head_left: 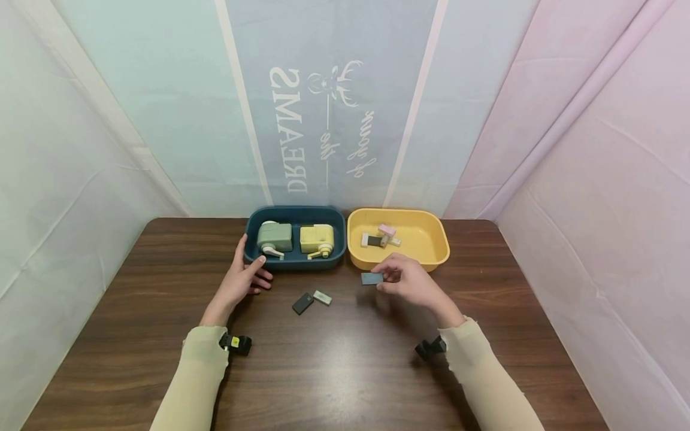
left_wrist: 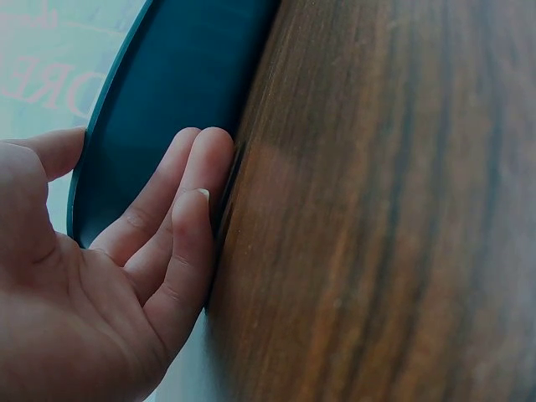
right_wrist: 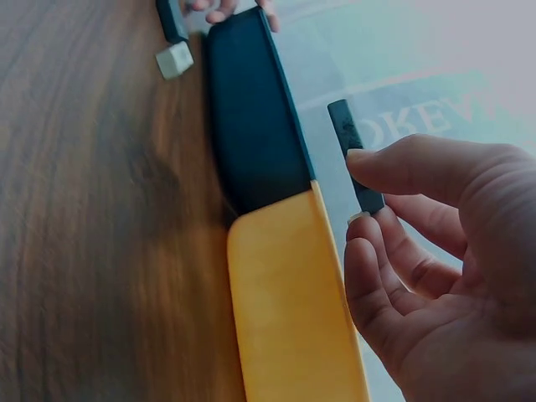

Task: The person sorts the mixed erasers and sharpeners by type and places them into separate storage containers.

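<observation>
My right hand (head_left: 412, 284) pinches a thin, flat blue-grey eraser (head_left: 372, 279) between thumb and fingertips, near the front wall of the yellow bin (head_left: 431, 257). The right wrist view shows the same eraser (right_wrist: 356, 155) edge-on, with faint markings. My left hand (head_left: 239, 282) rests against the front left corner of the dark blue bin (head_left: 291, 264). Its digits are extended, with one touching the rim in the left wrist view and others lying along the wall. On the table between the hands lie a black eraser (head_left: 303, 303) and a pale grey eraser (head_left: 322, 297).
Inside the blue bin sit a green crank pencil sharpener (head_left: 276, 236) and a yellow crank pencil sharpener (head_left: 316, 237). Several small erasers, including a pink eraser (head_left: 386, 230), lie in the yellow bin. Both bins stand side by side at the table's back edge, before a hanging cloth (head_left: 334, 36).
</observation>
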`<state>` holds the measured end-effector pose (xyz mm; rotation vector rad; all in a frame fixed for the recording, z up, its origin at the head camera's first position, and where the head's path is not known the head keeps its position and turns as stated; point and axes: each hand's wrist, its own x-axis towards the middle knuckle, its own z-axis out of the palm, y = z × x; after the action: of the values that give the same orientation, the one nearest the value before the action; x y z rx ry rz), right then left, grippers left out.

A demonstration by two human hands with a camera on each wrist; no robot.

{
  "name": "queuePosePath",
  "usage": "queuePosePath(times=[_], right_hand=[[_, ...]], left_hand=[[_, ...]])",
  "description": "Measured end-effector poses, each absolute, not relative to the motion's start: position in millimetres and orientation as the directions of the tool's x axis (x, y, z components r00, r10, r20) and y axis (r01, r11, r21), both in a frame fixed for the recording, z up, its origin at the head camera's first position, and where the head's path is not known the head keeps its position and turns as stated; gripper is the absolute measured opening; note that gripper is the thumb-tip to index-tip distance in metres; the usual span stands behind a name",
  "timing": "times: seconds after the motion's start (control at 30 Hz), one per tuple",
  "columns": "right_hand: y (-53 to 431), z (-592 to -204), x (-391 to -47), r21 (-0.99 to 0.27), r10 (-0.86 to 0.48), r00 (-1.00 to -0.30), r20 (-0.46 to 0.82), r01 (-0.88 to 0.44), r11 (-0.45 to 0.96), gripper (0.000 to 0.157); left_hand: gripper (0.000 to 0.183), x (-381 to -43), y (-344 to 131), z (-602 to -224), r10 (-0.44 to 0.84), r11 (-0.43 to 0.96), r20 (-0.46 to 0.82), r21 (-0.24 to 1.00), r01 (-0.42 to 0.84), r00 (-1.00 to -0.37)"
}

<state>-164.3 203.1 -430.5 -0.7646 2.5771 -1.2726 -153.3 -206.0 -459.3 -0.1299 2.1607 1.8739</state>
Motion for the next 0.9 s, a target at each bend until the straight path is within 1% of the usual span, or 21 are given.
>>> queuePosePath(times=[0.23,0.4,0.63,0.9], right_hand=[[212.3,-425.0,-171.6,-0.769,-0.467,-0.875,0.129,-0.386,0.51,0.026],[219.6,-423.2,-178.8,-0.781,-0.443,-0.885,0.145,-0.377,0.497,0.026],[231.4,-413.8,-191.0,-0.793,-0.425,-0.901,0.088,-0.322,0.518,0.024],[246.7,-406.5,-207.3,-0.749,-0.423,-0.904,0.06,-0.321,0.58,0.023]], left_hand=[[0.078,-158.6,-211.3,-480.1,0.093,0.171,-0.25,0.958,-0.232,-0.964],[0.076,-160.2,-211.8,-486.6,0.081,0.184,-0.236,0.958,-0.218,-0.968],[0.076,-159.1,-211.1,-484.9,0.079,0.186,-0.242,0.957,-0.224,-0.967],[0.076,-158.6,-210.6,-481.9,0.082,0.192,-0.242,0.956,-0.223,-0.967]])
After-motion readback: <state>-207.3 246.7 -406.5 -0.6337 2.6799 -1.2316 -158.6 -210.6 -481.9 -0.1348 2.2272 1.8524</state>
